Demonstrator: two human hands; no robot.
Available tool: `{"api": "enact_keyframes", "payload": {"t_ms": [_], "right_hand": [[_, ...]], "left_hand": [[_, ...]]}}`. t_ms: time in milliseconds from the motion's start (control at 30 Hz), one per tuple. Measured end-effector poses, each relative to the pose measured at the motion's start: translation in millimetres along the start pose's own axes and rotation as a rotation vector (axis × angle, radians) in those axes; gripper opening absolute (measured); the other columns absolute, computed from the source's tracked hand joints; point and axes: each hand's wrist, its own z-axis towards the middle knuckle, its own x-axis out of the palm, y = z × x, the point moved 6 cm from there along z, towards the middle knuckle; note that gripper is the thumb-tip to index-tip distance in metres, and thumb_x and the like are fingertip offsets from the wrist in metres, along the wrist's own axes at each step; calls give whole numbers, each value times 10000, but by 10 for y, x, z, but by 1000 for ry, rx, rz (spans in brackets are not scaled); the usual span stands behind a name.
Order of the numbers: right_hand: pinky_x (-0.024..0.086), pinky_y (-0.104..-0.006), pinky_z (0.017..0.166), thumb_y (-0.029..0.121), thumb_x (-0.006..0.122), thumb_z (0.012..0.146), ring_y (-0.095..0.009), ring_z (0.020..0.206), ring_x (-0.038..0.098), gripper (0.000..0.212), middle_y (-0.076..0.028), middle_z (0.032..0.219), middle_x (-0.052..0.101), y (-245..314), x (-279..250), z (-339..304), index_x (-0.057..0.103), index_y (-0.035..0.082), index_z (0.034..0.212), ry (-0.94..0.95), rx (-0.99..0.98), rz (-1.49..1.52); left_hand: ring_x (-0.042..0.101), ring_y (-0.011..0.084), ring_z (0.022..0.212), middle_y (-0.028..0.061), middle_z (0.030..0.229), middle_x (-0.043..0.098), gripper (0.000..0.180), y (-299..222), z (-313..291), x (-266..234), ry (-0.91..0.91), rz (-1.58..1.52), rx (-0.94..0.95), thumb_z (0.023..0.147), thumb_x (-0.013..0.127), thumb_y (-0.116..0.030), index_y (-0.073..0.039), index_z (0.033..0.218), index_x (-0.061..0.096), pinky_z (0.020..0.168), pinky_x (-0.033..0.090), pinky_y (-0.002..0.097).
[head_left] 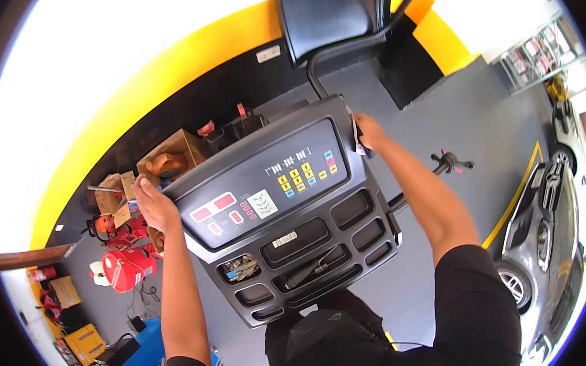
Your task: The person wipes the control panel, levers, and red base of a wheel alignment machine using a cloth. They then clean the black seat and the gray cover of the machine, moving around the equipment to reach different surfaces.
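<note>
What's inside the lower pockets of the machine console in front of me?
In the console, one left-hand pocket holds a jumble of small pieces, some blue; a centre pocket holds a slim dark tool. Whatever lies beneath the jumble is covered, so I can't identify it.

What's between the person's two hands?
A big, dark panel with yellow buttons lies between the left hand and the right hand. The head view shows it.

Black panel (325, 19) — top cut off, button symbols (295, 175) — too small
</note>
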Motion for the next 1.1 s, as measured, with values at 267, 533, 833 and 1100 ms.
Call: {"api": "enact_keyframes", "payload": {"t_ms": [267, 533, 833, 1100], "right_hand": [[250, -447, 1240, 549, 350, 1094, -390, 1508, 349, 696, -263, 1586, 415, 360, 376, -1271, 418, 31, 1554, -121, 201, 765], [389, -415, 1152, 612, 288, 1076, -295, 1359, 561, 724, -150, 1480, 585, 331, 460, -132, 474, 73, 1522, 181, 147, 1366], [364, -439, 1174, 468, 324, 1104, -302, 1453, 443, 535, -89, 1620, 424, -54, 559, -670, 474, 205, 1544, -74, -99, 764], [322, -595, 1163, 447, 309, 1111, -344, 1475, 396, 502, -35, 1629, 406, -296, 610, -1662, 426, 273, 1567, -116, 168, 201]], "left_hand": [[632, 337, 1172, 161, 1262, 687, 540, 396, 177, -15, 63, 41, 80, 1099, 317, -399, -20, 1253, 670, 1033, 456, 431], [632, 322, 1156, 172, 1218, 698, 615, 69, 23, -51, 96, 119, 11, 1062, 280, -410, 29, 1221, 681, 1047, 438, 422], [646, 320, 1102, 172, 1180, 712, 622, 109, 138, -17, 109, 100, 25, 1051, 297, -447, -1, 1161, 716, 1010, 451, 431], [661, 335, 1091, 169, 1164, 726, 609, 149, 135, -6, 108, 199, 146, 1050, 309, -428, 10, 1112, 728, 1009, 453, 433]]}}
